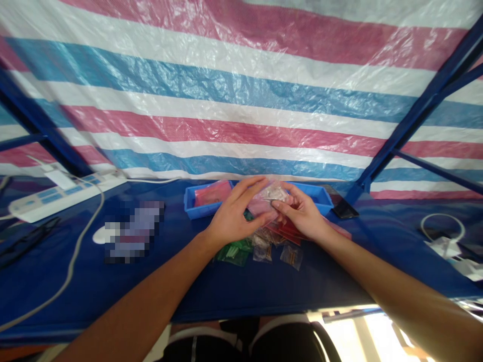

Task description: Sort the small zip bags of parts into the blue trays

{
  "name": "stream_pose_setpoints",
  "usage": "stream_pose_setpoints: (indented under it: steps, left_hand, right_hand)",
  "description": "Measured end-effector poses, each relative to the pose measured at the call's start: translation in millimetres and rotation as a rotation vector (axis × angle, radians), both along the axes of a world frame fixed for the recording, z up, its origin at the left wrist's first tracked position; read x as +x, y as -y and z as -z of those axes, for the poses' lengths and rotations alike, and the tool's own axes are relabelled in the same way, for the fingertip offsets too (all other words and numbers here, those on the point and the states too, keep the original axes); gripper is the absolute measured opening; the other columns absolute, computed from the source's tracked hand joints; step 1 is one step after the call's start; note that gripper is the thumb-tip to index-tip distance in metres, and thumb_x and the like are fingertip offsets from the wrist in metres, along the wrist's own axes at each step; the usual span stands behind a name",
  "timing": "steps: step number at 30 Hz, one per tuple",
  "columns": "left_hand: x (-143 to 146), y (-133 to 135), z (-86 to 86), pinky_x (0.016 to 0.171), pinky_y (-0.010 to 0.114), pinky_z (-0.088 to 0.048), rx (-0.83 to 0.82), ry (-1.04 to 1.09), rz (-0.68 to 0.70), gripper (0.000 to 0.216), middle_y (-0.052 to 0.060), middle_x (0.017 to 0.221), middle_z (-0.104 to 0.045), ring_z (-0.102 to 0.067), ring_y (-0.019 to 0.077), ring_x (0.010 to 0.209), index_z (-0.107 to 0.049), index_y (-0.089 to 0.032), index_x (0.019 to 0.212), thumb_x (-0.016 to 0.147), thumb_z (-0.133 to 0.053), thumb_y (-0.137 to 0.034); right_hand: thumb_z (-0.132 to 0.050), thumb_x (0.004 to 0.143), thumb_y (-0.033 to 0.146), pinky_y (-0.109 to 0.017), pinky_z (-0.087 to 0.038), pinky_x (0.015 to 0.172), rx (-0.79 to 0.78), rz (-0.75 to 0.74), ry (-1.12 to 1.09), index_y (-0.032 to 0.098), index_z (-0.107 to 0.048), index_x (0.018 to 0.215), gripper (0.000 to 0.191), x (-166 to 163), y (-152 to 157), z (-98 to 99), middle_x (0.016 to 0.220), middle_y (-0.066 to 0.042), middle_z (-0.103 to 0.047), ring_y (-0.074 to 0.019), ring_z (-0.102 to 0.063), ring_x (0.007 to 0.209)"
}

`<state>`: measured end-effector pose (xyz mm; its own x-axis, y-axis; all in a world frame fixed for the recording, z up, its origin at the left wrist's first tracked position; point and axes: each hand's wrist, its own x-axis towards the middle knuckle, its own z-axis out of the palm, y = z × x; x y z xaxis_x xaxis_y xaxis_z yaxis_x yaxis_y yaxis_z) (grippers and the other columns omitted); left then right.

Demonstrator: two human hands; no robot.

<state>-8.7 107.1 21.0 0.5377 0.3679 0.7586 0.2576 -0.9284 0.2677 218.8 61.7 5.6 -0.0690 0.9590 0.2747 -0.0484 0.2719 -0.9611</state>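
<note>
Between my two hands is a clear, pinkish plastic bag [264, 198], raised over a pile of small bags. My left hand [236, 213] curves round its left side, thumb below and fingers stretched over the top. Pinching the right side of the bag, my right hand [302, 213] has its thumb on the front. The contents look silvery, too small to make out. Beneath lie green bags [234, 253], red bags [289, 231] and small clear bags [291, 256] with brass-coloured pieces. My hands partly cover the pile.
Behind my hands stand a blue bin [186, 203] with pink bags [213, 193] and another blue bin [323, 198]. A dark phone [343, 207] lies right of them. On the left are a power strip [32, 206], a cable [81, 246] and a blurred-out item [134, 231].
</note>
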Motion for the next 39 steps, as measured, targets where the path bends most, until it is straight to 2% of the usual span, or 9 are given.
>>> stream_pose_setpoints:
  steps: [3, 8, 13, 18, 21, 26, 30, 35, 39]
  left_hand:
    - [1, -2, -1.9, 0.128, 0.061, -0.044, 0.069, -0.062, 0.087, 0.071, 0.015, 0.169, -0.048, -0.045, 0.0356, 0.158, -0.056, -0.029, 0.157, 0.093, -0.085, -0.038]
    - [1, -5, -0.3, 0.128, 0.059, -0.045, 0.079, -0.106, 0.116, 0.059, 0.013, 0.161, -0.059, -0.051, 0.0324, 0.154, -0.062, -0.029, 0.150, 0.094, -0.083, -0.031]
    - [-1, -7, 2.8, 0.127, 0.057, -0.046, 0.064, -0.149, 0.127, 0.067, 0.014, 0.162, -0.057, -0.053, 0.0322, 0.153, -0.058, -0.027, 0.154, 0.091, -0.082, -0.023]
    - [-2, -10, 4.0, 0.108, 0.044, -0.059, 0.073, -0.072, 0.126, 0.037, 0.010, 0.132, -0.076, -0.069, 0.0245, 0.126, -0.070, -0.023, 0.135, 0.102, -0.061, -0.011]
    - [-3, -7, 1.1, 0.095, 0.039, -0.060, 0.072, -0.010, 0.058, 0.023, 0.009, 0.115, -0.080, -0.074, 0.0228, 0.107, -0.074, -0.020, 0.124, 0.104, -0.064, -0.018]
    - [-1, -2, 1.0, 0.089, 0.037, -0.061, 0.083, 0.078, -0.074, 0.014, 0.008, 0.103, -0.080, -0.074, 0.0208, 0.092, -0.074, -0.017, 0.113, 0.104, -0.068, -0.027]
    - [1, -1, 3.9, 0.103, 0.044, -0.061, 0.071, 0.057, -0.140, 0.039, 0.012, 0.122, -0.078, -0.075, 0.0268, 0.113, -0.065, -0.018, 0.139, 0.103, -0.071, -0.034]
    - [0, -1, -2.5, 0.125, 0.057, -0.047, 0.038, 0.034, -0.108, 0.085, 0.019, 0.161, -0.052, -0.051, 0.0352, 0.151, -0.039, -0.024, 0.165, 0.094, -0.082, -0.040]
    - [-1, -3, -4.3, 0.126, 0.062, -0.044, 0.160, -0.040, -0.051, 0.066, 0.015, 0.168, -0.045, -0.044, 0.0374, 0.155, -0.059, -0.029, 0.151, 0.091, -0.086, -0.038]
  right_hand:
    - [-0.090, 0.086, 0.048, -0.026, -0.048, 0.055, -0.014, -0.013, -0.069, 0.029, -0.049, 0.157, 0.084, 1, 1, -2.3, 0.067, 0.009, -0.066, -0.0127, -0.057, 0.053]
    - [-0.091, 0.085, 0.049, -0.022, -0.045, 0.051, -0.092, -0.082, -0.184, 0.025, -0.065, 0.136, 0.062, 1, 2, -2.6, 0.074, 0.006, -0.068, -0.0099, -0.056, 0.053]
    - [-0.095, 0.080, 0.043, -0.022, -0.044, 0.049, -0.180, -0.110, -0.278, 0.031, -0.052, 0.159, 0.091, 0, 3, -6.1, 0.075, 0.007, -0.067, -0.0095, -0.054, 0.051]
    - [-0.089, 0.086, 0.049, -0.023, -0.043, 0.051, -0.210, -0.168, -0.257, 0.024, -0.072, 0.136, 0.058, 2, 5, -5.6, 0.077, 0.003, -0.066, -0.0089, -0.053, 0.053]
    - [-0.079, 0.093, 0.060, -0.025, -0.039, 0.048, -0.132, -0.174, -0.184, 0.022, -0.075, 0.128, 0.052, 2, 8, -5.8, 0.066, 0.004, -0.060, -0.0116, -0.050, 0.052]
    - [-0.084, 0.090, 0.059, -0.026, -0.031, 0.045, -0.031, -0.088, 0.067, 0.023, -0.077, 0.114, 0.044, 1, 10, -8.4, 0.061, 0.004, -0.062, -0.0113, -0.046, 0.047]
    - [-0.077, 0.093, 0.066, -0.028, -0.028, 0.044, -0.012, 0.014, 0.078, 0.022, -0.068, 0.080, 0.046, 1, 5, -4.6, 0.056, 0.004, -0.059, -0.0109, -0.043, 0.043]
    - [-0.078, 0.093, 0.065, -0.029, -0.026, 0.046, -0.029, 0.053, -0.041, 0.023, -0.059, 0.070, 0.052, 4, -2, 1.2, 0.053, 0.004, -0.052, -0.0106, -0.037, 0.044]
    - [-0.079, 0.093, 0.064, -0.029, -0.023, 0.045, -0.093, 0.038, -0.143, 0.023, -0.058, 0.068, 0.052, 5, -3, 2.0, 0.051, 0.005, -0.050, -0.0105, -0.035, 0.042]
